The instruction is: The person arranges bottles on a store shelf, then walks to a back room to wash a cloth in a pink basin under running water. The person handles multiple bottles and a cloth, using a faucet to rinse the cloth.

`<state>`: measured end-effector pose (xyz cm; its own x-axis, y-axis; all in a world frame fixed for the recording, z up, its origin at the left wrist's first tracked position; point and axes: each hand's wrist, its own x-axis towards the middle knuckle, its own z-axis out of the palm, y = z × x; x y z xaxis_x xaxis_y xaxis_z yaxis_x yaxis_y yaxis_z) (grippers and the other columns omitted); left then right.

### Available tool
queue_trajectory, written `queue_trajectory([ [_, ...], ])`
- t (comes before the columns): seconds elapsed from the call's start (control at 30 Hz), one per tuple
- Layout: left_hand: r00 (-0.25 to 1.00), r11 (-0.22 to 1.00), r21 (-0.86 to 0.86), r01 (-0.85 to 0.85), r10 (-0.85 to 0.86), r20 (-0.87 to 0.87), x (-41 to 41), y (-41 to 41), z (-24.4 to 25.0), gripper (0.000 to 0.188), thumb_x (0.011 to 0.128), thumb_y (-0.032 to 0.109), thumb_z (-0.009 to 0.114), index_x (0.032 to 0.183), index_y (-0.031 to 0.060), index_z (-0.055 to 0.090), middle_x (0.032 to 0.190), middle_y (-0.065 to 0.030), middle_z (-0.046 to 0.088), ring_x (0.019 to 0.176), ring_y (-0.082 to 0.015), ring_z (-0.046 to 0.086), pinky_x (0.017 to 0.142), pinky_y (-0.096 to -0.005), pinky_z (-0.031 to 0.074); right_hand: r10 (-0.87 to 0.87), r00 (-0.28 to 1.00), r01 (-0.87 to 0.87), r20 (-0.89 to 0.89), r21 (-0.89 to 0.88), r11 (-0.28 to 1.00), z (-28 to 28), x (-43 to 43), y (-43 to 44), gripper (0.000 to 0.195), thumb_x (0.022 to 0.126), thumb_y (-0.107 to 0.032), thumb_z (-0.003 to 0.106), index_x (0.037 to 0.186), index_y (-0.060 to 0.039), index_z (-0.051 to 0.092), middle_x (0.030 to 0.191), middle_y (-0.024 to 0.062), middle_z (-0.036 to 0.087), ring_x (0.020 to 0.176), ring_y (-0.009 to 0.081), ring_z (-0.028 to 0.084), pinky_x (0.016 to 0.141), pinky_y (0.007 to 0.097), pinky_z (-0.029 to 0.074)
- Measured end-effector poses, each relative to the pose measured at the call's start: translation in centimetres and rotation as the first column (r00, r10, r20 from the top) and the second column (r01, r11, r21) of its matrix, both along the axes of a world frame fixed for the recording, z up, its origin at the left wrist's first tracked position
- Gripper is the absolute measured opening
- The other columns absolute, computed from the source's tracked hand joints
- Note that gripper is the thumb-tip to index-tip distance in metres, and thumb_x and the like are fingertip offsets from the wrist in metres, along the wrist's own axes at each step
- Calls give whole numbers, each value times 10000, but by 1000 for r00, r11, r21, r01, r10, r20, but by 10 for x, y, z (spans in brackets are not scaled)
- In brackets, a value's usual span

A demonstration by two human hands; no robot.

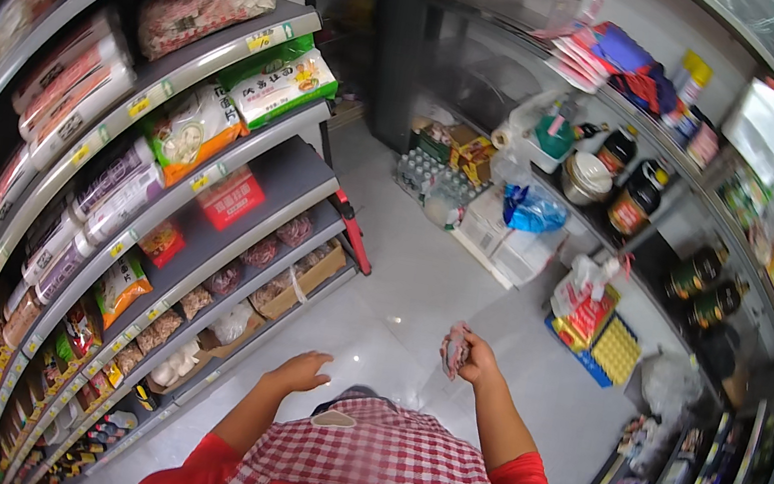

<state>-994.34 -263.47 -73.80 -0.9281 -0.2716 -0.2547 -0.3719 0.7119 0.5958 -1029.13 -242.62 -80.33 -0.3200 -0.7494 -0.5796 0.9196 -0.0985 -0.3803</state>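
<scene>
My right hand (475, 357) is closed around a crumpled pinkish-grey cloth (456, 350), held out in front of me above the tiled floor. My left hand (305, 372) is at waist height, fingers apart, with nothing seen in it. It hangs between the red and white checked apron (374, 445) I wear and the shelf rack on the left. A grey shop shelf (275, 182) there bears a red packet (232, 197), with net-bagged goods on the levels below.
Left shelves hold noodle packs (122, 189) and bagged goods. Ahead stand shrink-wrapped bottles (435, 180) and white boxes (509, 240) on the floor. At right are an egg tray (615, 350), dark sauce bottles (637, 198) on a shelf and low racks of packets. A red bracket (355, 233) juts from the left rack.
</scene>
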Motion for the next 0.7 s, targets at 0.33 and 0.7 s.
queue_trajectory([
  [0.33, 958, 960, -2, -281, 280, 65, -165, -180, -72, 467, 785, 241, 644, 1186, 39, 519, 1101, -211, 574, 987, -362, 560, 842, -419, 458, 342, 937, -342, -62, 21, 940, 28, -199, -328, 93, 882, -160, 522, 957, -113, 549, 793, 78, 584, 651, 203, 581, 540, 357, 495],
  [0.7, 912, 954, 151, -257, 292, -290, -548, -480, -12, 473, 807, 223, 603, 1196, -18, 486, 1165, -237, 532, 1081, -380, 500, 937, -409, 398, 321, 946, -316, -47, 96, 944, 12, -434, -543, 163, 847, -143, 481, 997, -92, 520, 853, 102, 610, 766, 272, 598, 706, 434, 489],
])
